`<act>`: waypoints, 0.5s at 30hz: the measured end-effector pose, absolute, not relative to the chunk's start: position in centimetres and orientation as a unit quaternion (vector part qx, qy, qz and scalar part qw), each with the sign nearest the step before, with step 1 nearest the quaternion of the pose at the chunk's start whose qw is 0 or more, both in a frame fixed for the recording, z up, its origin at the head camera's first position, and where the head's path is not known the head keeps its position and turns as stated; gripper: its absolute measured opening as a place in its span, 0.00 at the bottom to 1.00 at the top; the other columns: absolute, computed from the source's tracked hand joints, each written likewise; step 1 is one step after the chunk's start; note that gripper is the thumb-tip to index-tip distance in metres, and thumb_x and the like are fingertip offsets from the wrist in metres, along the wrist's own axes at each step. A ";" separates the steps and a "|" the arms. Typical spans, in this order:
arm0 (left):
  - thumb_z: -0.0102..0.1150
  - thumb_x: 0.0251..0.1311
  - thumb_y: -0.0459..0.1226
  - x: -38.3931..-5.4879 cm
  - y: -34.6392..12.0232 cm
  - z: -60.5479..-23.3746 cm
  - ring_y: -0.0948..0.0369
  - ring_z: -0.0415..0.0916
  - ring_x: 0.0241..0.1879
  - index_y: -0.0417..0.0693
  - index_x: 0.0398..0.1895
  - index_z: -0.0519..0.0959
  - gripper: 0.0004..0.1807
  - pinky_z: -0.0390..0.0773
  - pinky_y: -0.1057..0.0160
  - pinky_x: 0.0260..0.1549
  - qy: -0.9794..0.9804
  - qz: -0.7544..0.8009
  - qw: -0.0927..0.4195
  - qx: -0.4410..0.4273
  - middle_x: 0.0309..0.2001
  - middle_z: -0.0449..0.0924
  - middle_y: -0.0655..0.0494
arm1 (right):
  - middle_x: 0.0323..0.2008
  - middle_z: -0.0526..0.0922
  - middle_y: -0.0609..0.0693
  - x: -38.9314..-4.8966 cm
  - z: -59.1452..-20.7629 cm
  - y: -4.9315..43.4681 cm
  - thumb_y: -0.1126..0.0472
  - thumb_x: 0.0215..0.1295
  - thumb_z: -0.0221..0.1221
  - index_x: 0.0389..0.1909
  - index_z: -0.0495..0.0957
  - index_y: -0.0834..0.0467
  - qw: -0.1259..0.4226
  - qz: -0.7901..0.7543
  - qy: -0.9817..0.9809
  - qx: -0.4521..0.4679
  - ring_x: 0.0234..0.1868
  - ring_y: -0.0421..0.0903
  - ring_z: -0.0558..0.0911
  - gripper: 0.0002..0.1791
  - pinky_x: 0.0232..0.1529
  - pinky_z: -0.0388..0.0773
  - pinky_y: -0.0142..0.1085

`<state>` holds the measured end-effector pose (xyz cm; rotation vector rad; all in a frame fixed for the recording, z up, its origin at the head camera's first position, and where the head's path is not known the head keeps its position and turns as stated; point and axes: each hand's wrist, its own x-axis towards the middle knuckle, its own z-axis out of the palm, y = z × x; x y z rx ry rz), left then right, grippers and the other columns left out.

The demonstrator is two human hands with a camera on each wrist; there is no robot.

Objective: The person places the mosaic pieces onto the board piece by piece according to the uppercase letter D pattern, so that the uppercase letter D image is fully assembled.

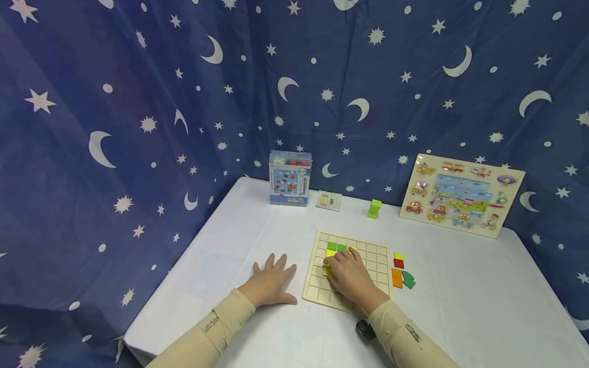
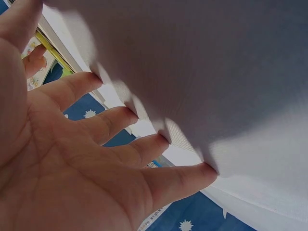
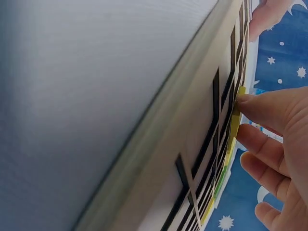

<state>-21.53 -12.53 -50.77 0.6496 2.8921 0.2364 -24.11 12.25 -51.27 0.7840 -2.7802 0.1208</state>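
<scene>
A wooden grid board (image 1: pixel 377 250) lies on the white table. Green square tiles (image 1: pixel 332 246) and yellow tiles (image 1: pixel 331 253) sit in its upper left cells. Over the board, my right hand (image 1: pixel 353 276) has its fingers bent down and pinches a yellow tile (image 3: pixel 236 120) between thumb and forefinger, low against the grid. The hand hides part of the board in the head view. Left of the board, my left hand (image 1: pixel 270 283) rests on the tablecloth with fingers spread. In the left wrist view its fingertips (image 2: pixel 209 171) touch the cloth, and the palm holds nothing.
Right of the board lie a red tile (image 1: pixel 399 263), an orange piece (image 1: pixel 397 278) and green pieces (image 1: pixel 408 279). A boxed set (image 1: pixel 290 179), a pattern card (image 1: pixel 329 201), a green block (image 1: pixel 375 208) and a picture puzzle (image 1: pixel 460 197) stand behind. A black object (image 1: pixel 365 329) is by my right wrist.
</scene>
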 end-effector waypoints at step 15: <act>0.64 0.48 0.67 -21.5 -12.6 -50.6 0.32 0.51 0.72 0.53 0.72 0.67 0.50 0.59 0.22 0.55 0.969 0.083 0.084 0.217 0.74 0.57 0.39 | 0.44 0.85 0.45 -23.8 -51.4 12.1 0.57 0.56 0.73 0.47 0.83 0.50 0.134 0.056 -0.951 0.271 0.52 0.48 0.79 0.17 0.68 0.61 0.57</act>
